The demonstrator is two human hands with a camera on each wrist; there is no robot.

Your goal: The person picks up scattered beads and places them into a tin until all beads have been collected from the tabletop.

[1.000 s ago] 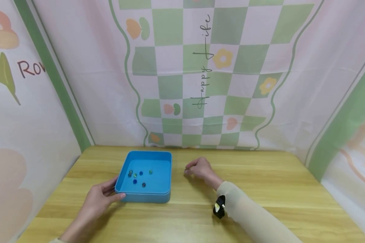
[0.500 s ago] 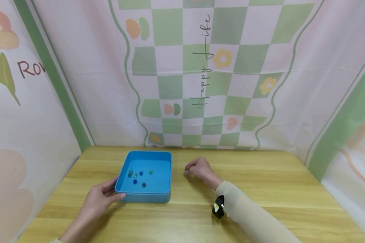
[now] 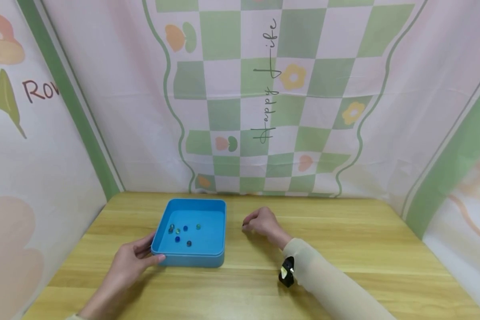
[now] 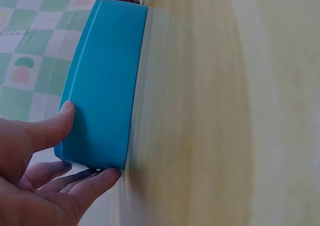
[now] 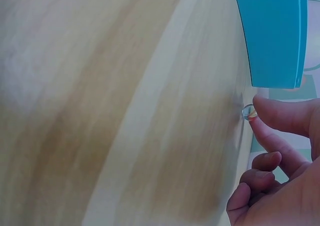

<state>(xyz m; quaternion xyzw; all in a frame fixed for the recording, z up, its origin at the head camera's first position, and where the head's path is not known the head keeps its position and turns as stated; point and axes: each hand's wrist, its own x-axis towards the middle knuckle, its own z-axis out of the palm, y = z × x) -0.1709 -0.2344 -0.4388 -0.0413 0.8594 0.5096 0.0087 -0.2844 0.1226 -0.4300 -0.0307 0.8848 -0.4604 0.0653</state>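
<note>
A square blue box (image 3: 192, 261) without a lid stands left of centre in the head view, several glass marbles (image 3: 178, 239) scattered on its floor. My left hand (image 3: 127, 263) grips its near left corner. In the left wrist view the thumb (image 4: 56, 128) presses the front wall and the other fingers lie along the adjoining side. To the right of the box, my right hand (image 3: 264, 223) pinches a clear marble (image 5: 248, 112) between thumb and index finger, right at the tabletop. The right wrist view shows the remaining fingers curled in, with the box wall (image 5: 275, 36) close by.
The wooden table (image 3: 328, 275) carries the box and both hands. A printed cloth (image 3: 256, 173) with green checks hangs along its back edge, and more cloth covers both sides. A small black device (image 3: 286, 272) sits at my right wrist, by the beige sleeve.
Both hands and the box hold their places. Only the right wrist has turned very slightly, the black device shifting a little to the left.
</note>
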